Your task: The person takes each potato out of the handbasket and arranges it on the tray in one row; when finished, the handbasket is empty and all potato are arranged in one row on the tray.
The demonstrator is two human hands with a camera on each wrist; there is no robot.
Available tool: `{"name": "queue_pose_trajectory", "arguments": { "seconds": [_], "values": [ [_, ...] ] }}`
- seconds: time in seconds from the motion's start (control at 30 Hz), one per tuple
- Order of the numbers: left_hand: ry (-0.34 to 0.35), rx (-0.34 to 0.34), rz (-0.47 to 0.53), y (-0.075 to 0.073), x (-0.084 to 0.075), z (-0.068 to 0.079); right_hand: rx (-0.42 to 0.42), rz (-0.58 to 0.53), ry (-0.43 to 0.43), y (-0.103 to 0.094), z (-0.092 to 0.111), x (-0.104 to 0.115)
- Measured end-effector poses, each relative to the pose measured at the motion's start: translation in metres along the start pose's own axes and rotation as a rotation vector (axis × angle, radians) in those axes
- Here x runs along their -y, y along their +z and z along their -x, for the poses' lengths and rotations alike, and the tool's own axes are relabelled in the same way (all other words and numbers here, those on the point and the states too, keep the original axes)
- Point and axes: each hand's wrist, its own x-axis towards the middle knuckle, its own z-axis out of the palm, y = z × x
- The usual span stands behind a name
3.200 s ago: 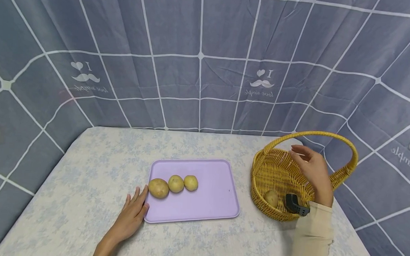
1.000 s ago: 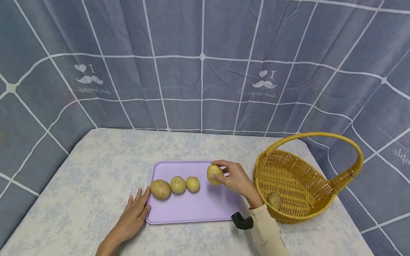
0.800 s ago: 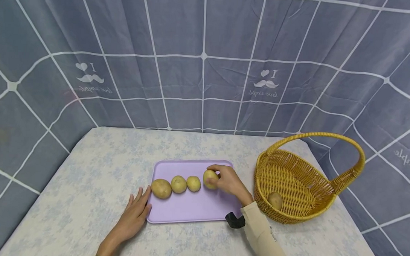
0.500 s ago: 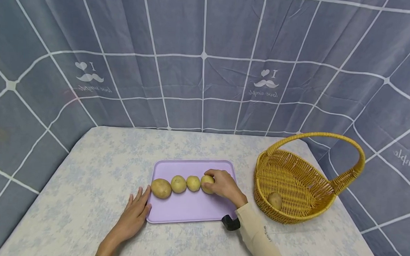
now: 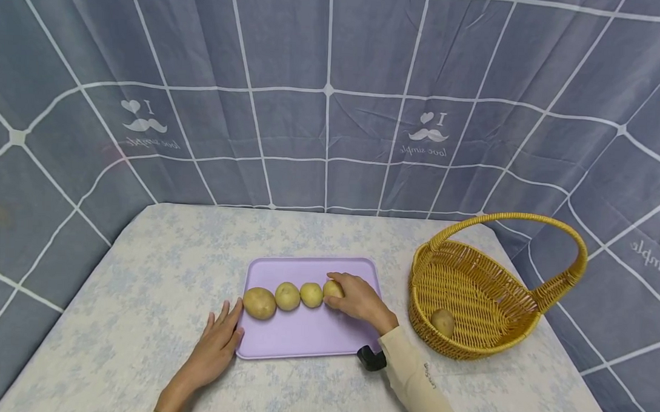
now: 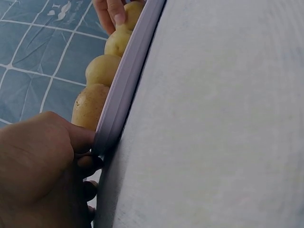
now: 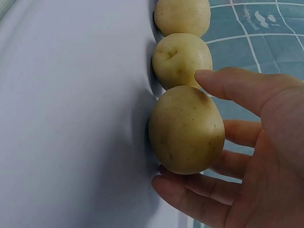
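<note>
Four potatoes lie in a row on a lilac tray (image 5: pixel 309 338), the biggest potato (image 5: pixel 259 303) at the left end. In the head view my left hand (image 5: pixel 214 346) rests on the table with its fingertips and thumb against the tray's left edge. My right hand (image 5: pixel 356 296) surrounds the rightmost potato (image 7: pixel 186 130), which sits on the tray. The right wrist view has the thumb and fingers spread about that potato, with gaps between them and its skin. The thumb overlaps the neighbouring potato (image 7: pixel 180 59).
A yellow wicker basket (image 5: pixel 471 284) with a tall handle stands right of the tray, one potato (image 5: pixel 443 323) inside. A pale flowered cloth (image 5: pixel 158 273) covers the table. Grey-blue checked curtains (image 5: pixel 289 126) close off the back and sides.
My right hand has come from the basket with a potato, set it at the row's right end and loosened its fingers around it. My left hand has stayed at the tray's edge.
</note>
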Motion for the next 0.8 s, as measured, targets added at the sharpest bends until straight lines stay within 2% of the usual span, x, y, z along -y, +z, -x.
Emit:
{"name": "queue_pose_trajectory", "arguments": {
  "seconds": [0.23, 0.37, 0.47, 0.63, 0.8],
  "values": [
    [-0.005, -0.001, -0.005, -0.001, -0.001, 0.0, 0.001, 0.007, 0.01, -0.002, 0.0, 0.001],
    [-0.007, 0.001, -0.006, 0.0, -0.001, 0.0, -0.06, -0.021, -0.007, -0.015, 0.01, 0.003],
    [-0.009, 0.004, -0.003, 0.0, 0.0, 0.001, -0.142, -0.092, -0.047, -0.041, 0.025, 0.005],
    [-0.012, 0.004, -0.013, 0.0, 0.001, 0.001, -0.249, -0.241, -0.12, -0.102, 0.062, 0.008],
    [-0.002, 0.003, -0.014, -0.001, 0.002, -0.001, -0.317, -0.259, -0.097, -0.153, 0.103, -0.002]
  ]
}}
